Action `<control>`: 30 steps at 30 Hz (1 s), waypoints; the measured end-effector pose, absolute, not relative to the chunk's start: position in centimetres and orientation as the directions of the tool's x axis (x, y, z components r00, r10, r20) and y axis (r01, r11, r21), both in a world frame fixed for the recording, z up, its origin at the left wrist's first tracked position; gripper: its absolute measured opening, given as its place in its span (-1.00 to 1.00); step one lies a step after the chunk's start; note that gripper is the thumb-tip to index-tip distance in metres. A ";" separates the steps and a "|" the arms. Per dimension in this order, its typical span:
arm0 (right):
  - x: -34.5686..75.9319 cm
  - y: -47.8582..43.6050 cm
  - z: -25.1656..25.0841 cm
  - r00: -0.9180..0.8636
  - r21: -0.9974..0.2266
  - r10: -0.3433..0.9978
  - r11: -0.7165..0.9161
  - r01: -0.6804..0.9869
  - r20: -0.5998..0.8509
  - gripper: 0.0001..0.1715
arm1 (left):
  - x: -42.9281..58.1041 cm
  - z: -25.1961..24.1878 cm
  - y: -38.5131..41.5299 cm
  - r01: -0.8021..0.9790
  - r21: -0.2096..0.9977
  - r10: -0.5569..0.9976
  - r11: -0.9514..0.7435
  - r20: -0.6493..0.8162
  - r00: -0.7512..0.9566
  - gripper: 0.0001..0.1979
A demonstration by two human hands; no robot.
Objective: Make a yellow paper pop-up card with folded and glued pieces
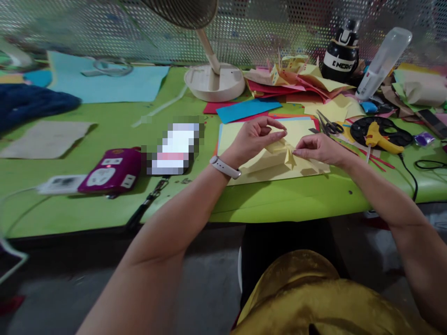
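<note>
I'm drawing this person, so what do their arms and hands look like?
Both forearms are bare, with no sleeves showing. The left hand has no glove, but a slim, pale wristband circles that wrist. The right hand is gloveless too, with nothing visible around its wrist.

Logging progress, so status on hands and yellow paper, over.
Right hand pinching folded yellow paper. Left hand alongside, grip unclear. Scissors beyond right hand, not blocking.

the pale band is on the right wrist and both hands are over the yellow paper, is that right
Not quite: the pale band is on the wrist of the left hand, as the head view shows. The left hand and the right hand are indeed both over the yellow paper.
</note>
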State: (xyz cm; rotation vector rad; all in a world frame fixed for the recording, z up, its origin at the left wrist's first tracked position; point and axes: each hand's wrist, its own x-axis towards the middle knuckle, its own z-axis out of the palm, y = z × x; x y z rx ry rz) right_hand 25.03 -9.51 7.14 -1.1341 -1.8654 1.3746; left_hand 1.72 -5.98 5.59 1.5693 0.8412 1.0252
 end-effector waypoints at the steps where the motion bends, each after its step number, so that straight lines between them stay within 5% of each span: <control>1: 24.9 -9.6 6.9 -0.494 -0.954 0.867 0.091 0.285 -0.065 -0.57 | 1.7 5.6 -6.0 0.007 0.979 0.911 -0.205 0.188 0.366 -0.70; 10: 23.8 -9.8 5.7 -0.294 -0.998 0.954 -0.047 0.049 -0.059 -0.51 | 3.5 5.0 -7.0 -0.227 0.970 0.929 0.086 0.004 0.369 -0.41; 17: 23.7 -9.6 5.0 -0.221 -0.999 0.974 -0.045 -0.006 -0.042 -0.49 | 3.9 4.2 -7.9 -0.181 0.975 0.888 0.128 -0.032 0.459 -0.65; 30: 23.5 -10.1 5.0 -0.320 -0.994 0.947 0.011 0.110 -0.025 -0.48 | 4.2 4.3 -7.5 -0.123 0.992 0.961 0.012 0.023 0.274 -0.81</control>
